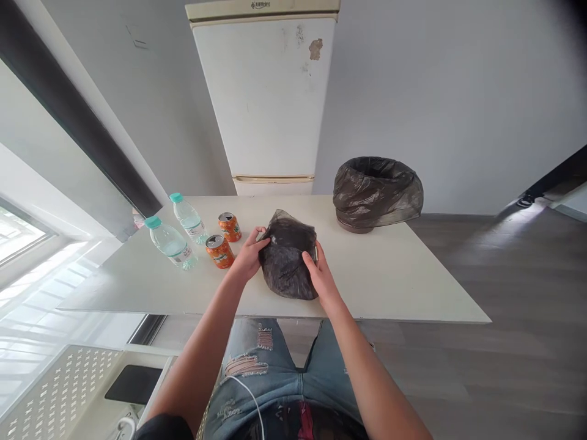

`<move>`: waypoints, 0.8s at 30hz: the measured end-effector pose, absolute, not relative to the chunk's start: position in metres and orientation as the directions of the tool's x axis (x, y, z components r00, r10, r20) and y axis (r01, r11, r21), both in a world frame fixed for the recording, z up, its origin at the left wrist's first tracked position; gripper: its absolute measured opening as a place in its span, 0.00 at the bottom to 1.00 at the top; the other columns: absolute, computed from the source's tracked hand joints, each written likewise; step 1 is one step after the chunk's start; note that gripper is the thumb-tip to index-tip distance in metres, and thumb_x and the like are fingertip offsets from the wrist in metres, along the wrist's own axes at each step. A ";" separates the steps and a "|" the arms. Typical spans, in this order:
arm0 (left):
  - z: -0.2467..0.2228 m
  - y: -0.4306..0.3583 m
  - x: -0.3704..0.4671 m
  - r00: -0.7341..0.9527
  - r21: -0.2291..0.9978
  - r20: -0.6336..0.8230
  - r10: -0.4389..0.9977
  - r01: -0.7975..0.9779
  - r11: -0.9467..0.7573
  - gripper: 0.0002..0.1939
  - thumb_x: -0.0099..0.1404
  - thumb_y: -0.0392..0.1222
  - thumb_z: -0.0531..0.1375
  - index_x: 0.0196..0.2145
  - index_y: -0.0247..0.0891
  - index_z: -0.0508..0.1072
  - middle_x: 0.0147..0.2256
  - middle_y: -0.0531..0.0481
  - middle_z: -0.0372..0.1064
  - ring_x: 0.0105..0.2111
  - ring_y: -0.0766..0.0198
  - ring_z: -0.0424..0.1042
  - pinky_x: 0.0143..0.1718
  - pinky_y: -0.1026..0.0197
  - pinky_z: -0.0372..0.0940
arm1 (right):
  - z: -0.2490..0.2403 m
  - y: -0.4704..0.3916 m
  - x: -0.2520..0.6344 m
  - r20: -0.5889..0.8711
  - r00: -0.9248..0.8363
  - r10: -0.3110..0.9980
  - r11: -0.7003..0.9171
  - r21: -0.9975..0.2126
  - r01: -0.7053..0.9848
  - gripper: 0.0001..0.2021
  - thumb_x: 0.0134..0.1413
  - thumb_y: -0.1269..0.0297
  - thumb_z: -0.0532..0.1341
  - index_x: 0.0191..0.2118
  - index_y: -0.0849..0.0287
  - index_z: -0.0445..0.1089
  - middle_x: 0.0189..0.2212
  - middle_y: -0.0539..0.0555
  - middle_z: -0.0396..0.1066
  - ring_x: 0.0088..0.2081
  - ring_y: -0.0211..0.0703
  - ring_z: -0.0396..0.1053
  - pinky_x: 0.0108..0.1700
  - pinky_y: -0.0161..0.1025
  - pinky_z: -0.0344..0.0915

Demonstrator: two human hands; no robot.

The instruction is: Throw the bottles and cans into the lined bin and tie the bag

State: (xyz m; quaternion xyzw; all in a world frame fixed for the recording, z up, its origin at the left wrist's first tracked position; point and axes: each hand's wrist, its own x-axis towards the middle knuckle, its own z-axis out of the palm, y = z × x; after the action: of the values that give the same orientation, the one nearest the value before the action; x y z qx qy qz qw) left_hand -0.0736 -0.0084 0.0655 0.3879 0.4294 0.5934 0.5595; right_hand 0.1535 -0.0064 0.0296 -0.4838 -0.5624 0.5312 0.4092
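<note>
A crumpled black plastic bag is held between my two hands, just above or on the white table near its front edge. My left hand grips the bag's upper left side, thumb and fingers closed on the plastic. On its right side, my right hand is closed with the thumb on the front and the fingers behind. What lies inside or beneath the bag is hidden. Two orange soda cans, one nearer and one farther, stand upright left of my left hand.
Two clear bottles with teal caps, one nearer and one farther, stand at the table's left. At the back right is a bin lined with a black bag. A white fridge stands behind the table.
</note>
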 end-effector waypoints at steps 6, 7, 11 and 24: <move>0.053 -0.028 -0.063 -0.118 0.978 -0.002 0.993 -0.206 -0.022 0.21 0.65 0.50 0.68 0.52 0.49 0.66 0.31 0.58 0.68 0.29 0.66 0.68 0.29 0.68 0.60 | 0.033 -0.002 0.175 0.144 -0.299 0.943 0.190 -0.973 0.133 0.38 0.66 0.43 0.61 0.77 0.39 0.51 0.78 0.48 0.46 0.76 0.56 0.49 0.73 0.55 0.58; 0.054 -0.031 -0.064 -0.105 0.981 0.017 0.994 -0.189 -0.037 0.21 0.66 0.51 0.67 0.54 0.49 0.66 0.32 0.58 0.69 0.30 0.66 0.69 0.29 0.68 0.61 | 0.034 -0.001 0.180 0.158 -0.328 0.931 0.209 -0.970 0.126 0.33 0.67 0.45 0.61 0.74 0.42 0.59 0.75 0.51 0.55 0.73 0.56 0.57 0.71 0.55 0.62; 0.061 -0.037 -0.071 -0.097 0.991 0.131 0.987 -0.012 -0.133 0.19 0.71 0.55 0.62 0.54 0.45 0.74 0.41 0.51 0.77 0.40 0.61 0.75 0.38 0.63 0.68 | 0.047 0.002 0.199 0.171 -0.395 0.902 0.242 -0.961 0.136 0.26 0.62 0.51 0.67 0.63 0.50 0.72 0.59 0.57 0.76 0.54 0.54 0.77 0.56 0.51 0.75; 0.050 -0.020 -0.065 0.087 0.273 0.647 0.758 0.901 -0.337 0.12 0.64 0.29 0.62 0.41 0.42 0.82 0.48 0.41 0.70 0.50 0.51 0.71 0.56 0.45 0.69 | 0.050 0.027 0.205 0.660 -0.383 0.646 0.727 -0.380 0.572 0.13 0.65 0.70 0.60 0.48 0.53 0.81 0.47 0.62 0.74 0.51 0.56 0.70 0.50 0.53 0.73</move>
State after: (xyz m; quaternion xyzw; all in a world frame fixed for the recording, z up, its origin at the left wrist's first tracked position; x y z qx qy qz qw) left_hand -0.0650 -0.0202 0.0498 0.7309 0.5674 0.3666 -0.0976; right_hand 0.2048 0.0271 0.0496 -0.3665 -0.8305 0.0446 0.4171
